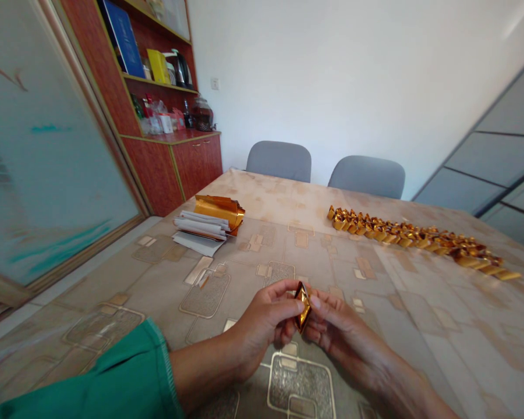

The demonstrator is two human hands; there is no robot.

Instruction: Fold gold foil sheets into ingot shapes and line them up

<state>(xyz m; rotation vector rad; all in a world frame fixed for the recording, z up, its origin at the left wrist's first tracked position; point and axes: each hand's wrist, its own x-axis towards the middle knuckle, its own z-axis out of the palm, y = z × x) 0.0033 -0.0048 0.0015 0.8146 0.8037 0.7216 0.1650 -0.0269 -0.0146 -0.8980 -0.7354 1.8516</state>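
Observation:
A small folded piece of shiny gold paper (303, 308), boat-like with pointed ends, is held upright above the table between both hands. My left hand (266, 317) is closed on its left side, the thumb pressed against it. From the other side my right hand (338, 323) pinches it with thumb and fingers. Several similar folded gold paper pieces (402, 233) stand in long rows at the right of the table. Toward the left back lies a stack of gold and white paper sheets (203, 227), partly curled.
The table (166, 302) has a patterned cover. Two grey chairs (279, 160) stand behind it against the white wall. A red-brown cabinet (174, 166) with bottles, a glass jar (202, 113) and boxes rises at the back left. A frosted glass door (48, 145) is on the left.

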